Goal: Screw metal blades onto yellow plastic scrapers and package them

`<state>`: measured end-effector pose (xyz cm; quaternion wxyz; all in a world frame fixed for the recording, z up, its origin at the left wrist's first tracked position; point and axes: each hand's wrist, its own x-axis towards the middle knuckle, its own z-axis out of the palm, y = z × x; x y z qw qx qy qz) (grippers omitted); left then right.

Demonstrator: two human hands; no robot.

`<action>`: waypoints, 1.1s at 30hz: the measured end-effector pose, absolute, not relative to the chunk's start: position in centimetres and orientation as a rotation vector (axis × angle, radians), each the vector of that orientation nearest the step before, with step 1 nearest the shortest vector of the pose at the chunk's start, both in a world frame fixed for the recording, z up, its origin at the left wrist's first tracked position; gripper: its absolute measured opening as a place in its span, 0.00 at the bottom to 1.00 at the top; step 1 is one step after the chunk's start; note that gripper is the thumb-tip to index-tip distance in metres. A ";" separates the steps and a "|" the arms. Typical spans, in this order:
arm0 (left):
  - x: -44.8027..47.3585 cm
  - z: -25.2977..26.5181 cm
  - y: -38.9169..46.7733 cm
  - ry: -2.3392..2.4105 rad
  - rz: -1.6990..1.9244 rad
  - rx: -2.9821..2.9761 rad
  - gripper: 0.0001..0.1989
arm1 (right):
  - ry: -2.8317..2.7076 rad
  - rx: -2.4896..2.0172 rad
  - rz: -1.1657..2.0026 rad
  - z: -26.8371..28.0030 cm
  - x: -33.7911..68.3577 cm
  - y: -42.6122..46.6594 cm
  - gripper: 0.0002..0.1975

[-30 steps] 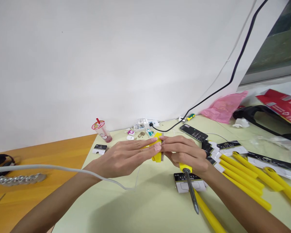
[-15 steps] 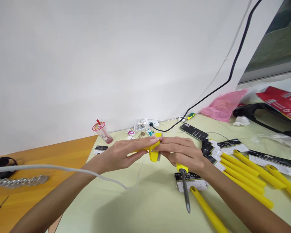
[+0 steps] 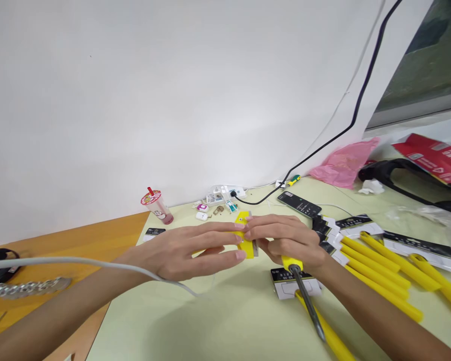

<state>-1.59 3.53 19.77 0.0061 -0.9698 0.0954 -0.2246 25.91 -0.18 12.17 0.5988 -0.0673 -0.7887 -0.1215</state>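
Over the table, both hands meet at a yellow scraper head (image 3: pixel 249 249) with a grey metal blade along its right edge. My left hand (image 3: pixel 188 245) grips it from the left, fingers stretched along it and over its face; part of a yellow handle shows beneath. My right hand (image 3: pixel 291 235) holds a screwdriver (image 3: pixel 306 296) with a yellow handle, its shaft pointing down toward me. The fingertips of that same hand also touch the scraper head's blade side. Much of the scraper is hidden by the fingers.
Several yellow handles (image 3: pixel 383 271) and black-and-white packages (image 3: pixel 421 248) lie at right. Behind are a phone (image 3: pixel 298 204), a power strip (image 3: pixel 225 194) with a black cable, and a drink cup (image 3: pixel 158 206). A white cable (image 3: pixel 97 261) crosses in front of my left forearm.
The scraper head has shifted slightly right and down. My left fingers have spread over its face, and the screwdriver tip has swung right.
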 end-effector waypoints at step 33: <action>-1.5 22.1 2.2 0.319 -0.386 -3.116 0.34 | -1.952 -0.164 -0.263 12.9 26.4 -2.1 0.14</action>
